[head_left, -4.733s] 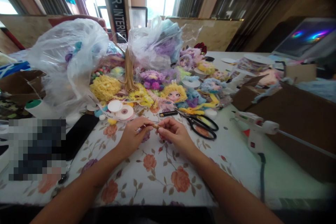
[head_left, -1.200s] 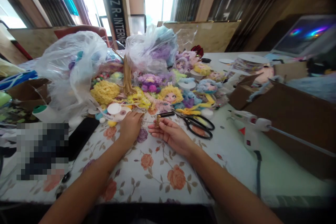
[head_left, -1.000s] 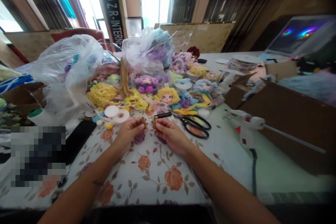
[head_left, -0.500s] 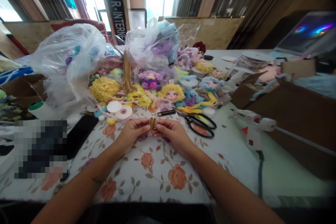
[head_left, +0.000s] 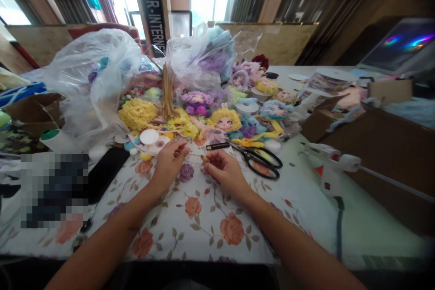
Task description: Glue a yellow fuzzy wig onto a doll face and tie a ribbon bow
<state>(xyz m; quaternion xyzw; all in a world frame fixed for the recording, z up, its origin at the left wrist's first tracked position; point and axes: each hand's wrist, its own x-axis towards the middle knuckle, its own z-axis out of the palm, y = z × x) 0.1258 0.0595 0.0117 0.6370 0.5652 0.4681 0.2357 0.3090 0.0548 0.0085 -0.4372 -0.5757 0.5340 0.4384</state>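
Your right hand pinches a small tan piece; your left hand, fingers curled, rests on the flower-printed tablecloth, grip unclear.

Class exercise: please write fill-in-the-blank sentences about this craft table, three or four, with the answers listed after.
1. The black-handled scissors lie to the ____ of the right hand.
2. The tablecloth is printed with ____.
3. The doll head behind the hands has ____ hair.
4. The white glue gun lies beside a brown cardboard ____.

Answers: right; flowers; yellow; box
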